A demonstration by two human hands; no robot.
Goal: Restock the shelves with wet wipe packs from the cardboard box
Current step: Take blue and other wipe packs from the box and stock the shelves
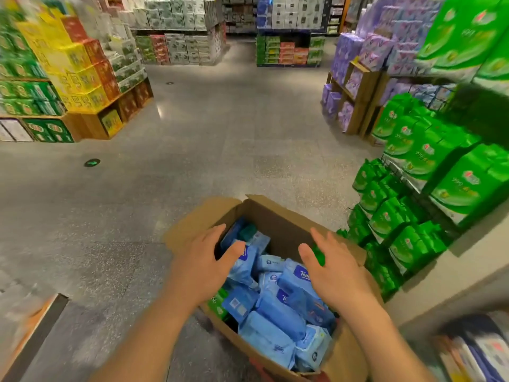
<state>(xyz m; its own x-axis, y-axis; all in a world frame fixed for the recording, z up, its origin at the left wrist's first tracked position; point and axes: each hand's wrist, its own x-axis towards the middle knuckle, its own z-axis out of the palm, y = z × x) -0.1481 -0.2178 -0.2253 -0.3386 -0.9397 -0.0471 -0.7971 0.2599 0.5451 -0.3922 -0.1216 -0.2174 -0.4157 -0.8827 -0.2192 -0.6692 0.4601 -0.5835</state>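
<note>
One cardboard box (278,216) stands open on the floor, and two hands reach over it, the left hand (203,268) and the right hand (334,274). Inside I count roughly ten blue wet wipe packs (278,312), jumbled so the exact number is hard to fix, plus two green packs (217,301). The green bags (413,153) on the shelf at the right are too many to count.

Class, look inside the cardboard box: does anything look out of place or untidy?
Yes. The blue packs lie jumbled at all angles in the cardboard box, not stacked. A green pack is wedged at the left wall, the odd colour among them.
</note>
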